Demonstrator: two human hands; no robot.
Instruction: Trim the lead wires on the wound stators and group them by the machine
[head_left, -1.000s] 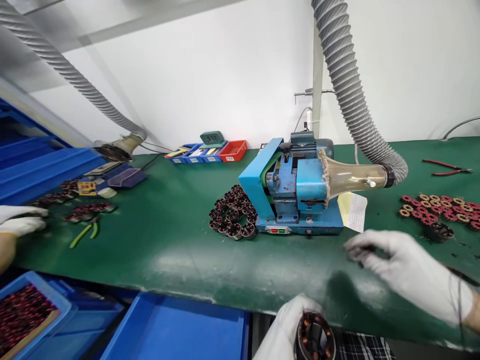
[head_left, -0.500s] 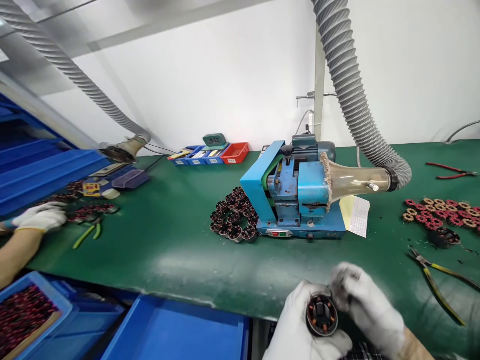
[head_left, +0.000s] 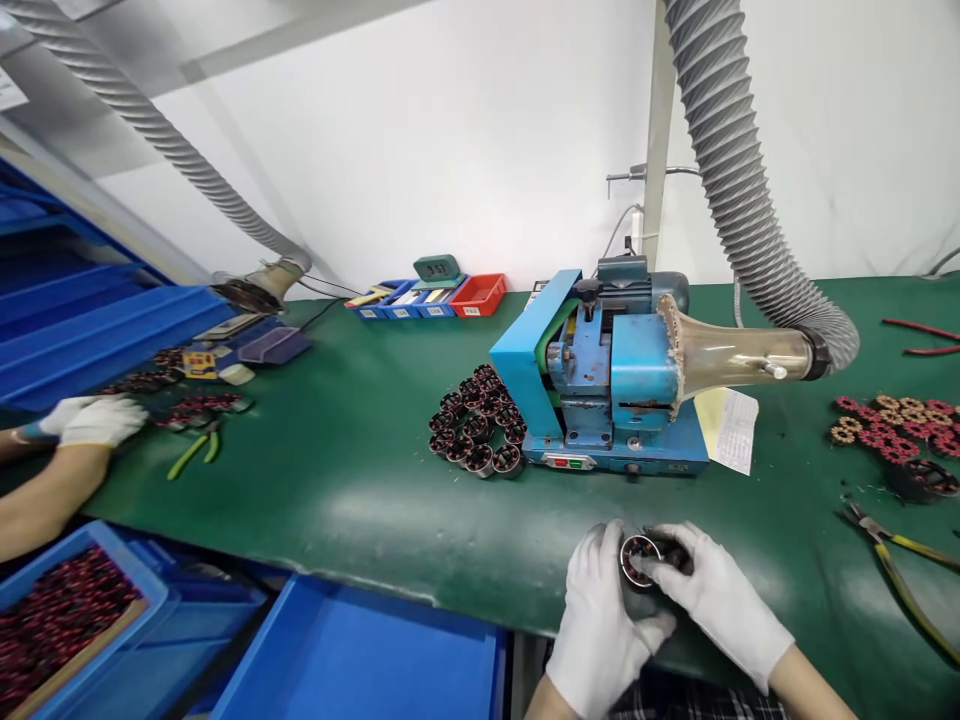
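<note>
Head view. Both gloved hands meet at the near edge of the green bench [head_left: 360, 480], right of centre. Left hand [head_left: 600, 610] is curled around a small motor stator [head_left: 636, 558], fingers wrapped on its outer ring, bore facing up toward the camera. Right hand [head_left: 712, 595] closes in from the right, fingertips pinched on a dark piece at the stator's right rim — the view is too small to say whether it is a separate part or belongs to the stator.

Handling, as a judgement: a laminated steel ring with copper windings inside, so dense for its size and rigid. The outer wall is the place to grip, as the left hand does; the windings and their insulation look like the delicate part, best kept off the fingertips. Cloth gloves should hold the metal without slipping.

Further off: a blue bench machine [head_left: 600, 380] stands at mid-bench, with a clear funnel feeding a grey ribbed hose [head_left: 742, 180]. A cluster of like stators [head_left: 480, 432] sits just left of its base. Red and tan winding rings [head_left: 896, 425] lie far right — yellow-handled pliers [head_left: 896, 560] nearer, on the right.

At far left another person's gloved hand [head_left: 97, 420] rests on the bench beside green-handled cutters [head_left: 191, 455]. A blue bin [head_left: 150, 590] of reddish parts sits below the near-left edge.
</note>
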